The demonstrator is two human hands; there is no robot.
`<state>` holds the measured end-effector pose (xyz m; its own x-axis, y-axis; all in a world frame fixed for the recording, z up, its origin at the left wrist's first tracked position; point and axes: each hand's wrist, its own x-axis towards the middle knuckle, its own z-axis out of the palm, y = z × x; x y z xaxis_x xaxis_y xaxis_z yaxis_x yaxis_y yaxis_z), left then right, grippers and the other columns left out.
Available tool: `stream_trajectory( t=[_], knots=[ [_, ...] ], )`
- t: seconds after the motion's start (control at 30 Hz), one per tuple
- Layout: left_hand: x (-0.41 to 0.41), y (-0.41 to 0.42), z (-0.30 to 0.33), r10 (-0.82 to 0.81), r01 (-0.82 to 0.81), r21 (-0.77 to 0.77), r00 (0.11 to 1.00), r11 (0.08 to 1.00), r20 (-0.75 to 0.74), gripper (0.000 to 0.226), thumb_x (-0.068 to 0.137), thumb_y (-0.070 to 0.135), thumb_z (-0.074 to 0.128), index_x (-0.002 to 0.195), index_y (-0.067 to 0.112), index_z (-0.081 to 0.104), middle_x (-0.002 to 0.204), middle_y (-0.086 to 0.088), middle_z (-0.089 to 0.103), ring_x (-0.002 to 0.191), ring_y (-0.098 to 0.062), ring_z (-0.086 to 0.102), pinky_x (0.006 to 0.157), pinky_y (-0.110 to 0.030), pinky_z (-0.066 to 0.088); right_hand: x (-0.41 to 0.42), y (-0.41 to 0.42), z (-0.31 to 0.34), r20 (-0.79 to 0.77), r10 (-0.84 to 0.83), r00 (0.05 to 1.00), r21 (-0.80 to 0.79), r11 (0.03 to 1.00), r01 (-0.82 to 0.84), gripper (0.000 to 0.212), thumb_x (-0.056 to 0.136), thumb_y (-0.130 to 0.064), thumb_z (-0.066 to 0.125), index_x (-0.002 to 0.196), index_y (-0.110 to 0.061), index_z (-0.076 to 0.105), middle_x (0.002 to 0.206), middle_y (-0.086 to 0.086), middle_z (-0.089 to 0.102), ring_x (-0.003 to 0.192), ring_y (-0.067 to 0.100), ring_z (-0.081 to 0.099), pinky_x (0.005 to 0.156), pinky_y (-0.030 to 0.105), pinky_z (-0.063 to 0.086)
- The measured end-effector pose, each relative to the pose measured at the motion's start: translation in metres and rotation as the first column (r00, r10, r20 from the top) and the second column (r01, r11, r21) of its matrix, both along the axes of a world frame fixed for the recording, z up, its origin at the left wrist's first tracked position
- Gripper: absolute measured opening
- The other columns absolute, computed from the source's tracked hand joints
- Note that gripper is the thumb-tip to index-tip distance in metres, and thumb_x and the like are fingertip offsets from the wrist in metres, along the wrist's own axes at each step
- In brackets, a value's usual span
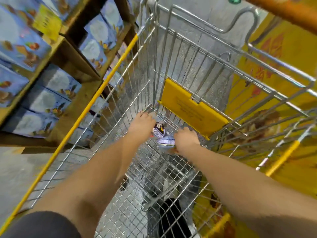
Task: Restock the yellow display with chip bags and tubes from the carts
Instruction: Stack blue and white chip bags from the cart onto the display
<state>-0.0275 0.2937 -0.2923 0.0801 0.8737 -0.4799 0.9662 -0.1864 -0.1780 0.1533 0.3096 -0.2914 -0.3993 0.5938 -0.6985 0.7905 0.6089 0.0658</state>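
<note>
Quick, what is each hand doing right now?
Left hand: on a striped bag, grip hidden, cannot tell.
Right hand: on another striped bag, cannot tell.

Cart (188,54) shiny wire metal; flap (192,107) matt yellow plastic; shelf frame (72,54) rough wood

Blue cartons (22,47) printed with pale circles are stacked on wooden shelving (75,66) at the left, where a yellow tag (47,23) is fixed. A grey concrete floor (15,169) is seen below the shelving.

Bags (162,134) in cart (193,54), shelves (68,54) left, display (291,48) right
</note>
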Motion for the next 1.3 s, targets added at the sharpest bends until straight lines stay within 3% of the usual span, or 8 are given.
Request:
stream_trajectory(
  t=[0.27,0.4,0.6,0.73,0.93,1.03,1.13,1.3],
  knots=[
    [-0.023,-0.093,0.109,0.516,-0.553,-0.061,0.725,0.831,0.456,0.04,0.09,0.041,0.062,0.117,0.013,0.055,0.114,-0.012,0.063,0.106,-0.031,0.06,0.072,-0.03,0.043,0.008,-0.028,0.104,-0.232,0.17,0.958,-0.088,0.977,-0.194,0.021,0.085,-0.021,0.058,0.105,-0.018,0.058,0.109,0.007,0.062,0.103,0.029,0.06,0.076,0.034,0.047],
    [-0.024,-0.15,0.184,0.501,-0.598,-0.022,0.649,0.801,0.573,0.04,0.086,0.042,0.068,0.075,0.02,0.037,0.081,-0.006,0.054,0.094,-0.032,0.06,0.06,-0.032,0.027,0.01,-0.064,0.161,-0.315,0.295,0.902,0.031,0.953,-0.301,0.04,0.08,-0.026,0.061,0.119,-0.023,0.061,0.149,0.008,0.036,0.137,0.028,0.034,0.106,0.041,0.039],
    [-0.012,-0.241,0.309,0.273,-0.497,0.186,0.708,0.847,0.652,0.047,0.078,0.053,0.073,0.104,0.015,0.061,0.099,-0.007,0.067,0.097,-0.024,0.062,0.072,-0.032,0.044,0.026,-0.146,0.292,-0.459,0.355,0.815,0.195,0.935,-0.297,0.035,0.081,-0.031,0.07,0.115,-0.028,0.066,0.163,0.006,0.006,0.147,0.028,0.013,0.115,0.044,0.027],
    [0.01,-0.293,0.393,0.099,-0.443,0.305,0.685,0.843,0.721,0.045,0.072,0.063,0.07,0.094,0.024,0.061,0.092,0.004,0.066,0.092,-0.017,0.063,0.079,-0.041,0.051,0.06,-0.215,0.382,-0.628,0.319,0.71,0.219,0.948,-0.232,0.037,0.085,-0.028,0.071,0.122,-0.032,0.066,0.159,-0.005,0.015,0.138,0.013,0.03,0.104,0.02,0.03],
    [0.082,-0.332,0.476,-0.084,-0.415,0.431,0.635,0.801,0.768,0.028,0.085,0.041,0.069,0.068,0.034,0.049,0.067,0.01,0.05,0.068,0.003,0.051,0.06,-0.013,0.035,0.145,-0.28,0.453,-0.74,0.207,0.64,0.236,0.971,-0.041,0.046,0.087,-0.031,0.071,0.132,-0.027,0.06,0.152,-0.01,0.033,0.131,0.001,0.036,0.096,-0.001,0.022],
    [0.12,-0.332,0.487,-0.137,-0.418,0.427,0.568,0.802,0.812,0.019,0.087,0.039,0.07,0.074,0.029,0.058,0.068,0.006,0.055,0.067,0.004,0.054,0.063,-0.008,0.039,0.195,-0.3,0.477,-0.725,0.145,0.674,0.237,0.97,0.046,0.046,0.088,-0.039,0.068,0.132,-0.031,0.059,0.148,-0.02,0.036,0.128,-0.002,0.039,0.099,0.012,0.029],
    [0.171,-0.324,0.489,-0.166,-0.383,0.411,0.533,0.827,0.83,0.063,0.066,0.074,0.059,0.088,0.016,0.066,0.08,-0.003,0.064,0.083,-0.019,0.062,0.077,-0.035,0.048,0.259,-0.318,0.493,-0.701,0.046,0.712,0.207,0.968,0.141,0.046,0.088,-0.045,0.066,0.13,-0.028,0.06,0.146,-0.02,0.041,0.127,0.005,0.044,0.103,0.025,0.035],
    [0.281,-0.319,0.486,-0.224,-0.229,0.408,0.558,0.884,0.799,0.059,0.064,0.074,0.063,0.095,0.024,0.063,0.092,0.0,0.067,0.096,-0.022,0.063,0.078,-0.034,0.048,0.37,-0.349,0.495,-0.645,-0.089,0.759,0.233,0.923,0.307,0.068,0.076,-0.068,0.062,0.13,-0.027,0.059,0.14,-0.015,0.049,0.127,0.014,0.047,0.105,0.039,0.04]
  ],
)
